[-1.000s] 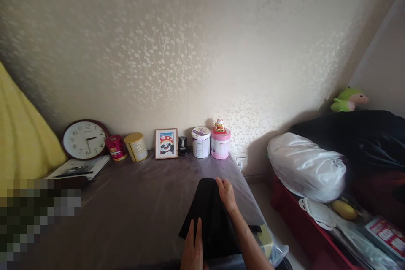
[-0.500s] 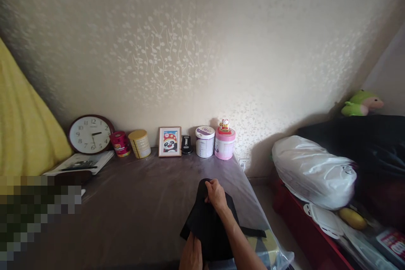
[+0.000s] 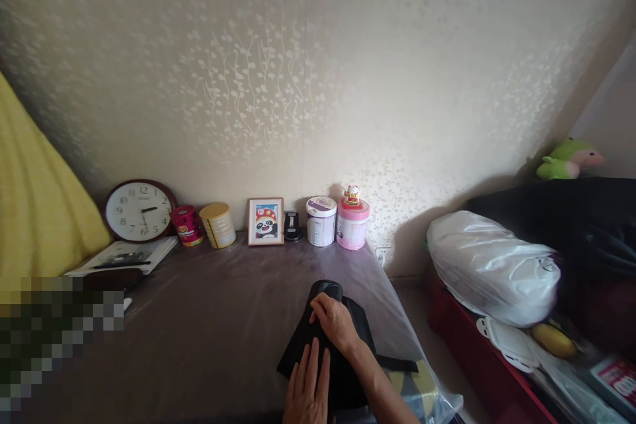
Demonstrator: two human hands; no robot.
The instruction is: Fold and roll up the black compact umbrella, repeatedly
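Note:
A piece of black cloth (image 3: 298, 351) lies bunched on the near right part of the table, with a rounded fold at its far end. A flat black strap (image 3: 399, 364) sticks out from its right side. My right hand (image 3: 338, 324) rests over the upper part of the cloth, its fingers curled in on a bit of it. Flat on the cloth just below lies my left hand (image 3: 309, 381), fingers stretched out. The cloth's near end is partly hidden by my hands and right forearm, and what kind of article it is cannot be made out.
Along the wall stand a clock (image 3: 139, 211), a magenta can (image 3: 187, 225), a yellow can (image 3: 217, 225), a panda picture frame (image 3: 265, 222) and two tubs, white (image 3: 320, 225) and pink (image 3: 352, 228). Right of the table, a white plastic bag (image 3: 491, 265) tops a red box (image 3: 462, 338).
My left hand has come out from under the cloth's edge and lies flat on top. My right hand has shifted slightly toward me, and the far end of the cloth is now rounded over.

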